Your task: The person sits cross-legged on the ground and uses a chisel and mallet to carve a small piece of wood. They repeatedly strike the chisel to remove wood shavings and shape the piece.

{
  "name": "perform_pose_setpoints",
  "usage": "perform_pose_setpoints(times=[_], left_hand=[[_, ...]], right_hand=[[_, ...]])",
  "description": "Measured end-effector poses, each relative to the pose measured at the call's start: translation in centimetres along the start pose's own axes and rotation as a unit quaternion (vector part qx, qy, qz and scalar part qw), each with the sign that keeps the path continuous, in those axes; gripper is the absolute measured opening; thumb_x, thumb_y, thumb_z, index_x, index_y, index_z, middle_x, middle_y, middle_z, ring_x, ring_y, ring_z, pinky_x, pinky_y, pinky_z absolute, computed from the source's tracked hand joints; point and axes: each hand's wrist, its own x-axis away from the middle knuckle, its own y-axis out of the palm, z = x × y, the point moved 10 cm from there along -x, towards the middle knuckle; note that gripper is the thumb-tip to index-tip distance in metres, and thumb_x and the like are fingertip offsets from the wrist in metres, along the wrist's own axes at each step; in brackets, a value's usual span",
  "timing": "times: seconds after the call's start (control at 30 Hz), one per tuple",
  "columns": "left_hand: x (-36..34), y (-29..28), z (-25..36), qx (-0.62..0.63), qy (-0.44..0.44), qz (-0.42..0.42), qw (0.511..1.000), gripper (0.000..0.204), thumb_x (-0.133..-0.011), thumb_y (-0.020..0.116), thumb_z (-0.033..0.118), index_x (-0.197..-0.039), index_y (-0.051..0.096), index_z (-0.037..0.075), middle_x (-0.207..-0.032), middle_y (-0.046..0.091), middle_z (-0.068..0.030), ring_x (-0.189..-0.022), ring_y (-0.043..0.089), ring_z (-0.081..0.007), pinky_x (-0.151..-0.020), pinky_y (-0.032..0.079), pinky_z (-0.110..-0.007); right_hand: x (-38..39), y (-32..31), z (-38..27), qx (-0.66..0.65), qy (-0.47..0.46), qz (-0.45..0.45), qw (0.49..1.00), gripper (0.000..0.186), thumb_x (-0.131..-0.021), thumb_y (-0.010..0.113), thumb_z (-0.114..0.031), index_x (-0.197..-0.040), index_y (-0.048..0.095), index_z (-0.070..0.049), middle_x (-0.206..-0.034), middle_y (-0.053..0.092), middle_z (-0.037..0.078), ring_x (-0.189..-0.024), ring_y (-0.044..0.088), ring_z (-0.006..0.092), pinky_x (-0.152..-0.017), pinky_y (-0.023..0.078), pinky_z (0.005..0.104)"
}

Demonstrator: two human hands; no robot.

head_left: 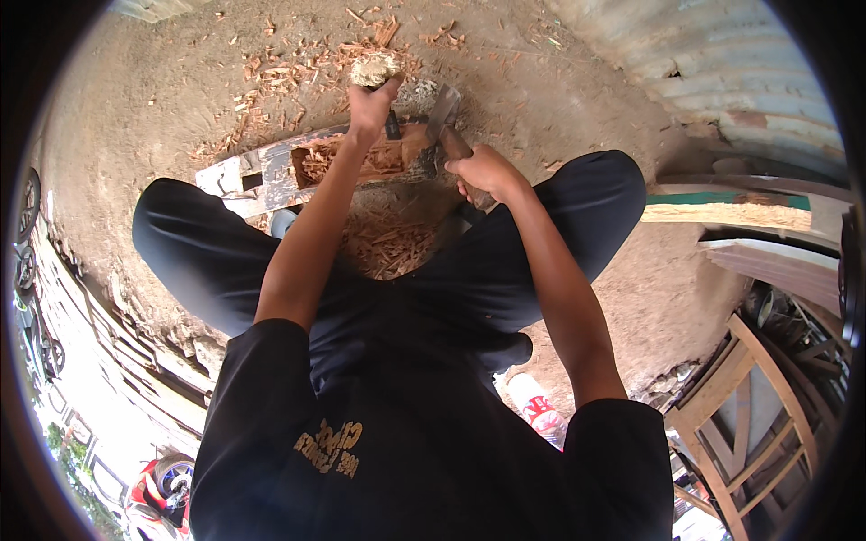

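Observation:
My left hand [372, 106] grips an upright tool [392, 126] with a pale, frayed top [374, 68]; its dark lower part meets the plank beneath. In my right hand [480, 169] is the wooden handle of a broad-bladed metal tool [442, 114], perhaps a hatchet, held just right of the left hand's tool. The weathered plank [271, 189] lies crosswise between my bent knees, with square cutouts and a hollowed section full of reddish chips [316, 162]. More shavings [388, 239] lie heaped on the near side of it.
Scattered chips [271, 72] cover part of the dirt floor. Corrugated sheeting [722, 63] and stacked boards [758, 261] line the right, above a wooden frame [740, 406]. A bottle [541, 410] lies by my right hip. Wheels and a red motorbike [149, 491] show at the left rim.

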Motion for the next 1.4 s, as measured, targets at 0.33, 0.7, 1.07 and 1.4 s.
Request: perform_pose_setpoints(times=[0.33,0.7,1.07,1.4], left_hand=[[-1.3,0.1,0.2,0.059,0.041,0.03,0.997,0.016,-0.078,0.07,0.013,-0.082,0.064,-0.001,-0.065,0.061,-0.0033,-0.051,0.048,-0.009,-0.048,0.041,-0.027],[-0.9,0.8,0.9,0.08,0.073,0.004,0.994,0.019,-0.08,0.068,0.009,-0.093,0.061,-0.002,-0.077,0.061,-0.0057,-0.062,0.052,-0.0089,-0.056,0.042,-0.026],[-1.2,0.5,-0.3,0.051,-0.008,-0.009,0.999,0.028,-0.08,0.066,0.005,-0.103,0.059,-0.008,-0.098,0.064,-0.0159,-0.09,0.06,-0.0193,-0.078,0.049,-0.029],[-1.0,0.7,-0.8,0.022,-0.003,0.004,1.0,0.02,-0.078,0.067,0.007,-0.094,0.06,-0.004,-0.084,0.061,-0.0107,-0.074,0.055,-0.0157,-0.066,0.044,-0.029]], right_hand=[[-0.7,-0.4,0.6,-0.011,-0.01,0.024,1.0,0.023,-0.076,0.055,-0.012,-0.075,0.057,0.011,-0.057,0.058,0.013,-0.046,0.056,0.0195,-0.042,0.044,0.0332],[-0.5,0.2,0.7,-0.004,0.016,-0.013,1.0,0.019,-0.082,0.054,-0.014,-0.085,0.048,0.004,-0.062,0.054,0.008,-0.051,0.053,0.0155,-0.045,0.045,0.031],[-0.4,0.2,0.4,-0.002,0.017,-0.014,1.0,0.019,-0.082,0.053,-0.014,-0.085,0.049,0.004,-0.063,0.054,0.008,-0.052,0.053,0.0155,-0.046,0.045,0.0315],[-0.8,-0.3,0.8,-0.024,-0.003,0.017,1.0,0.022,-0.075,0.054,-0.012,-0.068,0.056,0.009,-0.057,0.057,0.012,-0.047,0.056,0.0195,-0.042,0.043,0.033]])
